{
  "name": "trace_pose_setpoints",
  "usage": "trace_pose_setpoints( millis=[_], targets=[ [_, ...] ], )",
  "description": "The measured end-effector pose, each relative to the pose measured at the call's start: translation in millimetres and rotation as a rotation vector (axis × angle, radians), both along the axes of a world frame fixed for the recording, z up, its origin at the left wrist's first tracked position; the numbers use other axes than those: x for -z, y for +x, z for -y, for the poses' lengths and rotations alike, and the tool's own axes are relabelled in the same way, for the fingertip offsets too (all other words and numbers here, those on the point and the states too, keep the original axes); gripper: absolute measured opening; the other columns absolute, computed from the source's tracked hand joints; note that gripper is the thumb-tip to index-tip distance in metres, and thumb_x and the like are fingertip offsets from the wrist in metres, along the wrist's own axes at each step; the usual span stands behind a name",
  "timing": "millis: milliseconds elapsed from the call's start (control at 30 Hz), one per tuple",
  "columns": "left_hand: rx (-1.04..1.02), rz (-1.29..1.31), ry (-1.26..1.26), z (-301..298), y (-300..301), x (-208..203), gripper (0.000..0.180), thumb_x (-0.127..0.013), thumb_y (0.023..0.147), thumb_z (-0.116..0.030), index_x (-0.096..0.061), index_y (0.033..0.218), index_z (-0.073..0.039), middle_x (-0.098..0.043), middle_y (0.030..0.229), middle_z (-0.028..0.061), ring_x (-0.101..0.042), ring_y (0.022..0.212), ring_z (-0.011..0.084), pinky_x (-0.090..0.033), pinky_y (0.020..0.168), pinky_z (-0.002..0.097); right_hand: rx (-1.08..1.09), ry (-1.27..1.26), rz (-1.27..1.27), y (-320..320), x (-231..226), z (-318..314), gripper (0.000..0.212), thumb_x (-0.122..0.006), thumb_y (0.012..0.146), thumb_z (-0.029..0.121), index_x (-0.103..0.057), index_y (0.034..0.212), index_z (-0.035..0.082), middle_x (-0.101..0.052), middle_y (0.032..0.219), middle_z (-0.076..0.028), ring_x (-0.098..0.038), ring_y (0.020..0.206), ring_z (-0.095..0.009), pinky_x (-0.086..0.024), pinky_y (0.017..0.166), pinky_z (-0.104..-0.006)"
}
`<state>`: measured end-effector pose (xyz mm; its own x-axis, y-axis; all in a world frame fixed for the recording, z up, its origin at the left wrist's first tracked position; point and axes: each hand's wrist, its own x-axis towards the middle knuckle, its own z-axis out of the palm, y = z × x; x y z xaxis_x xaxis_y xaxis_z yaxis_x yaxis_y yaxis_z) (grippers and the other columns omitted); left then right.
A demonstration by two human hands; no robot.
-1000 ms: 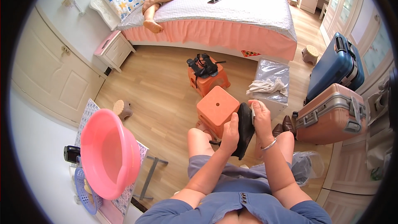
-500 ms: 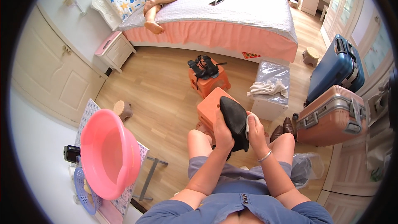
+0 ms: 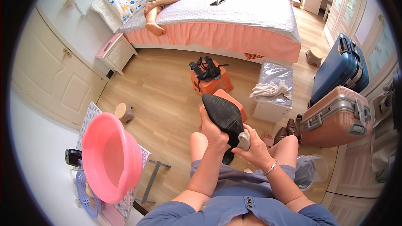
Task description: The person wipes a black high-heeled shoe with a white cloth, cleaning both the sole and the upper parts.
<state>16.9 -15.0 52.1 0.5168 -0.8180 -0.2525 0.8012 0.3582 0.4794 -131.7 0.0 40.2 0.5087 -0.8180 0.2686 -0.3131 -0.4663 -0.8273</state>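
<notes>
between both hands, a black shoe (image 3: pixel 224 112): left hand (image 3: pixel 213 132) grips it, right hand (image 3: pixel 254 147) clutches pale cloth (image 3: pixel 243 139).

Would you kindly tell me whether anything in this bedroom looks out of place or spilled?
Mildly, yes: a tangle of black straps lies on the farther orange plastic stool, odd for a seat, and a crumpled white cloth lies loosely on the plastic-covered white box. No spill or damage is visible.
</notes>
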Motion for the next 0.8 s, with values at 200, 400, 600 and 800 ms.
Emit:
trace_pose_setpoints(
  millis=[200, 400, 600, 800],
  targets=[
    [0.177, 0.143, 0.082, 4, -12, -11, 0.04, -0.034, 0.092, -0.038, -0.05, 0.105, -0.004, -0.058, 0.096, 0.0066, -0.058, 0.086, 0.0172, -0.048, 0.075, 0.0296, 0.156, 0.199, 0.19, 2, 28, -1, 0.048, -0.068, 0.068, 0.008, -0.047, 0.11, -0.003, -0.057, 0.091, -0.01, -0.054, 0.083, -0.016, -0.043, 0.076, -0.027],
    [0.342, 0.783, 0.168, 0, -11, 20, 0.034, -0.044, 0.09, -0.035, -0.052, 0.092, -0.002, -0.048, 0.075, -0.0039, -0.042, 0.065, 0.004, -0.036, 0.058, 0.0179, 0.214, 0.421, 0.292, -6, 10, 9, 0.042, -0.066, 0.07, 0.009, -0.048, 0.106, -0.002, -0.056, 0.086, -0.009, -0.052, 0.078, -0.016, -0.043, 0.073, -0.0272],
    [0.472, 1.026, 0.141, -2, -20, 39, 0.044, -0.047, 0.088, -0.037, -0.049, 0.105, 0.004, -0.054, 0.092, 0.0082, -0.049, 0.086, 0.0143, -0.039, 0.078, 0.0264, 0.239, 0.322, 0.237, -10, 6, 19, 0.04, -0.065, 0.071, 0.012, -0.047, 0.104, -0.002, -0.057, 0.085, -0.012, -0.056, 0.078, -0.02, -0.044, 0.072, -0.0305],
    [0.524, 0.982, 0.226, -1, -20, 38, 0.048, -0.047, 0.087, -0.039, -0.05, 0.105, 0.005, -0.057, 0.097, 0.0112, -0.051, 0.092, 0.0174, -0.039, 0.082, 0.0277, 0.207, 0.282, 0.207, -5, 3, 14, 0.035, -0.062, 0.074, 0.014, -0.048, 0.101, -0.001, -0.055, 0.084, -0.01, -0.052, 0.074, -0.019, -0.043, 0.069, -0.0289]
  ],
)
